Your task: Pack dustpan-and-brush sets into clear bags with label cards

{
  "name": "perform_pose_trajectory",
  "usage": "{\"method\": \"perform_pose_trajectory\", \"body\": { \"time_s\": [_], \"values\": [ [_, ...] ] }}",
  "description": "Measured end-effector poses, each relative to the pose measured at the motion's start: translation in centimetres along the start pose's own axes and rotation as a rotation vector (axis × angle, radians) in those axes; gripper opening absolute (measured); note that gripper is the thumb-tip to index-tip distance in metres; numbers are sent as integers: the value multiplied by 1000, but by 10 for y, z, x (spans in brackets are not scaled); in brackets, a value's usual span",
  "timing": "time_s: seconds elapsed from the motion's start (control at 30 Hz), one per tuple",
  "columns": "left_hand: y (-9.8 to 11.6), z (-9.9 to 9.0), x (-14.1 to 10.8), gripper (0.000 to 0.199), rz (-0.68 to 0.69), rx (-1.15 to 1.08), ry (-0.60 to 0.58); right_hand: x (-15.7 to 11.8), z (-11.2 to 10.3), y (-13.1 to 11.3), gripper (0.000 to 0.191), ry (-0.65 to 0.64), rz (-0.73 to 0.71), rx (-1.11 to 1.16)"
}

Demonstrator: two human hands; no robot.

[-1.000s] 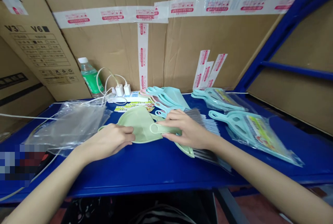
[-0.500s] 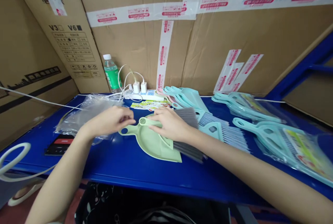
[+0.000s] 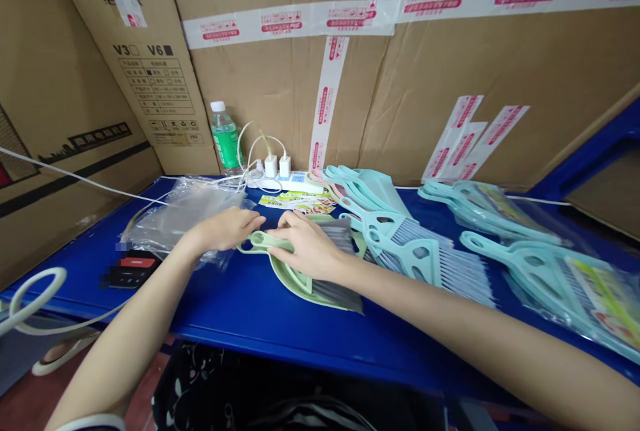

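Note:
A green dustpan (image 3: 295, 286) lies on the blue table, its handle pointing left. Over it rests a green hand brush (image 3: 302, 281) with grey bristles. My right hand (image 3: 307, 244) is closed around the brush near its handle. Beside the handle ends, my left hand (image 3: 233, 227) has its fingers bent together; whether they pinch anything is hidden. Right of the pan lie loose turquoise brushes (image 3: 420, 259), with turquoise dustpans (image 3: 383, 191) behind them.
Clear plastic bags (image 3: 175, 214) lie at the left, near a black and red item (image 3: 133, 269). Behind are printed cards (image 3: 300, 201), a power strip (image 3: 300, 181) and a bottle (image 3: 227, 141). Bagged turquoise sets (image 3: 545, 277) lie at the right. Cardboard (image 3: 270, 91) stands behind the table.
My right hand has moved the green brush left onto the dustpan, so its bristles now lie over the pan. My left hand is closer to my right. The view has shifted slightly.

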State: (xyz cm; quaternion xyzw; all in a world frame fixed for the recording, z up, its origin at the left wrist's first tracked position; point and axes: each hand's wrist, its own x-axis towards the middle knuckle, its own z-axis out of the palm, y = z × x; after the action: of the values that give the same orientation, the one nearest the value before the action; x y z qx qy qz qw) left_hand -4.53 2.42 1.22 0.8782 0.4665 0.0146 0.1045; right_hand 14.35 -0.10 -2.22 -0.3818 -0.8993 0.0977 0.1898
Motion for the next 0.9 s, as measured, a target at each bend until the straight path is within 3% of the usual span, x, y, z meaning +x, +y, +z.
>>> {"method": "perform_pose_trajectory", "body": {
  "time_s": [0.13, 0.27, 0.37, 0.5, 0.67, 0.9],
  "values": [
    [3, -1, 1, 41, -24, 54, -47, 3, 1, -7, 27, -27, 14, -28],
    [7, -1, 1, 47, -32, 90, -82, -8, -14, -8, 42, -133, 26, -106],
    [8, 0, 1, 47, -55, 129, -97, -32, -33, 8, 57, -104, 55, -221],
    [13, 6, 5, 45, -7, 152, -65, -74, -54, 45, 61, -21, 123, -304],
    [21, 18, 15, 41, 91, -18, -25, -101, -54, 76, 65, -25, 141, -266],
    [15, 22, 19, 37, 176, -285, -78, -107, -53, 81, 58, -22, 131, -122]
  ]
}}
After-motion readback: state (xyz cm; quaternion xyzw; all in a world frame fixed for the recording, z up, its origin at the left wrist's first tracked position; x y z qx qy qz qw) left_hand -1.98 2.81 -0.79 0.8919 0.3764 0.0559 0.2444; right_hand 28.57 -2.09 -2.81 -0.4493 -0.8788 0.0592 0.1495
